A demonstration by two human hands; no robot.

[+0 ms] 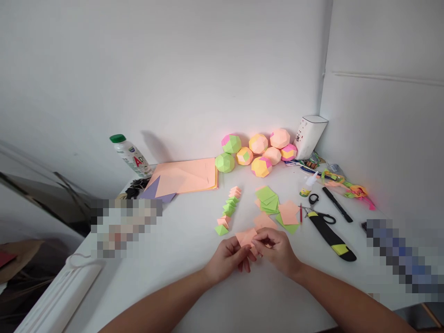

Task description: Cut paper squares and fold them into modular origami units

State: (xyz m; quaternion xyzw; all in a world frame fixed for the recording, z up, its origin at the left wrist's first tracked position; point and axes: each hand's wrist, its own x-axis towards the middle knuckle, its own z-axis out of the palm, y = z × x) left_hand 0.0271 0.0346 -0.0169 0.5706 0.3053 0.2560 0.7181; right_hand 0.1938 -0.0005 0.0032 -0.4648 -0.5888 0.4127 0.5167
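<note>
Both hands meet over the near middle of the white table. Between them is a small peach paper piece (245, 237), creased across its face. My left hand (231, 259) pinches its lower left part, thumb on top. At the right side, the fingers of my right hand (277, 252) are closed on the same paper, and they hide part of its edge. Just beyond, a row of folded green and peach paper units (230, 206) runs away from me. Loose green paper squares (268, 199) and peach paper squares (289, 212) lie past my right hand.
Faceted paper balls (258, 144) sit by the wall. Peach sheets (187, 175) and a bottle (130, 155) stand at back left. To the right lie a glue bottle (308, 185), scissors (314, 212), a box cutter (331, 236) and a black pen (337, 204).
</note>
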